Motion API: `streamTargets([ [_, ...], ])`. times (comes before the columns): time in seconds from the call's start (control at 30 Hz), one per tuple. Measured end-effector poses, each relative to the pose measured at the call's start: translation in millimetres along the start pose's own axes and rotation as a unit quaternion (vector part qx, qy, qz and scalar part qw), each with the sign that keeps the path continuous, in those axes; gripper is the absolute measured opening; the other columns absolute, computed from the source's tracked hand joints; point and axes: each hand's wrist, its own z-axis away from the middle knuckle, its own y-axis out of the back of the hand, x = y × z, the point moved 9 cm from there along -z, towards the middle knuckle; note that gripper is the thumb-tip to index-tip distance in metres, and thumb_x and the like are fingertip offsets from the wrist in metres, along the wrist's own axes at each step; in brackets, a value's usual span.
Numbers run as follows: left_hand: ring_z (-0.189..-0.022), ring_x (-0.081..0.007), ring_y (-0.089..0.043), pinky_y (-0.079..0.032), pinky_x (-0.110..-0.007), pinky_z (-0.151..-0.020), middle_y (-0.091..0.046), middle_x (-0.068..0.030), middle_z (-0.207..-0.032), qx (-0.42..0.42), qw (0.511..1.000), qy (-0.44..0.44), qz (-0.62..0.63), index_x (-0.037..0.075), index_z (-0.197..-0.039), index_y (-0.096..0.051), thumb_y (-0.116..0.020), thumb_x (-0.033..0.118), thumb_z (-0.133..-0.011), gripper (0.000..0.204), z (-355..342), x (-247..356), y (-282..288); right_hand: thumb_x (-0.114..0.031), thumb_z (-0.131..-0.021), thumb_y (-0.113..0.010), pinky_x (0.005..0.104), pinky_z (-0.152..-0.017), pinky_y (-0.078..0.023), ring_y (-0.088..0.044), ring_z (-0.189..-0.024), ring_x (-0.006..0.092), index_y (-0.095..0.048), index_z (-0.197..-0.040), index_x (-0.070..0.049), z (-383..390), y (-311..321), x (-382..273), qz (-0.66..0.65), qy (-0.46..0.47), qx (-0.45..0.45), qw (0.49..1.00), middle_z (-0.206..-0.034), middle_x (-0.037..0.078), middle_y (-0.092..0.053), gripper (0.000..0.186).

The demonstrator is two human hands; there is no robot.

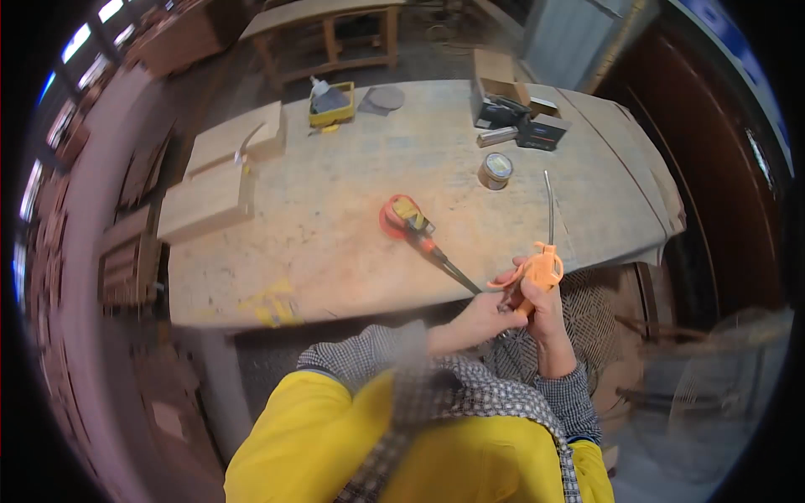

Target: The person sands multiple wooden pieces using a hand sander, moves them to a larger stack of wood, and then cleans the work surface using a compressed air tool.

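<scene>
At lower right of centre, the right hand gripped an orange air blow gun while the left hand pinched its base fitting; a slip there risked dropping it off the workbench edge.

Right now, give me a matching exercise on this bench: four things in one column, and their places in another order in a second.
Things:
1. Orange air gun
2. Round tin
3. Yellow tray
4. Wood blocks

Places:
A. Far side of the bench, holding a white bottle
B. At the bench's left edge
C. In the right hand, at the near edge
D. Mid-bench on the right, near the open box

Pairs: 1-C, 2-D, 3-A, 4-B
</scene>
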Motion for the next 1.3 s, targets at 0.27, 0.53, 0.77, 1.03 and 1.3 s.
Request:
streamTargets([
  [0.27,-0.055,-0.0178,-0.053,-0.043,-0.031,-0.050,-0.055,-0.0059,-0.064,0.518,0.828,0.151,-0.155,-0.003,-0.085,-0.061,-0.057,0.034,-0.087,0.037,28.6,-40.5,153.7,-0.034,-0.086,-0.062,0.0178,-0.041,-0.037,-0.062,-0.085,0.0152,-0.042,-0.121,-0.011,-101.5,150.8,-7.9,0.079,-0.170,-0.052,0.981,-0.089,0.006,-0.062,0.047],
  [0.53,-0.085,-0.0166,-0.059,-0.047,-0.030,-0.077,-0.062,-0.0073,-0.092,0.435,0.878,-0.099,-0.173,0.000,-0.102,-0.060,-0.055,0.026,-0.088,0.030,0.4,-51.6,183.5,-0.034,-0.084,-0.058,0.0281,-0.053,-0.033,-0.059,-0.069,0.0094,-0.054,-0.099,-0.013,-229.1,179.7,16.1,0.442,-0.298,-0.133,0.835,-0.081,0.001,-0.065,0.026],
  [0.77,-0.055,-0.0104,-0.050,-0.042,-0.025,-0.050,-0.051,-0.0032,-0.068,0.489,0.831,-0.105,0.242,-0.001,-0.091,-0.058,-0.052,0.036,-0.093,0.037,-3.4,-81.0,184.8,-0.024,-0.084,-0.057,0.0304,-0.039,-0.030,-0.058,-0.050,0.0153,-0.050,-0.099,-0.009,-303.2,113.7,51.7,0.535,-0.294,-0.232,0.757,-0.064,0.006,-0.063,0.022],
  [1.03,-0.047,-0.0114,-0.048,-0.037,-0.025,-0.044,-0.051,-0.0004,-0.057,0.569,0.776,-0.090,0.256,0.006,-0.075,-0.059,-0.054,0.030,-0.090,0.029,119.1,-65.2,66.8,-0.016,-0.081,-0.057,0.0276,-0.036,-0.031,-0.051,-0.042,0.0141,-0.054,-0.106,-0.004,-281.1,96.2,85.9,0.581,-0.243,-0.366,0.685,-0.058,0.005,-0.057,0.028],
  [1.3,-0.050,-0.0120,-0.046,-0.037,-0.026,-0.044,-0.049,-0.0017,-0.067,0.775,0.416,-0.313,0.357,0.008,-0.079,-0.053,-0.050,0.035,-0.093,0.031,240.2,-187.0,-81.1,-0.024,-0.071,-0.063,0.0374,-0.060,-0.049,-0.064,-0.064,0.0266,-0.058,-0.106,0.002,-221.7,77.0,71.4,0.640,-0.104,-0.455,0.611,-0.081,0.020,-0.063,0.043],
])
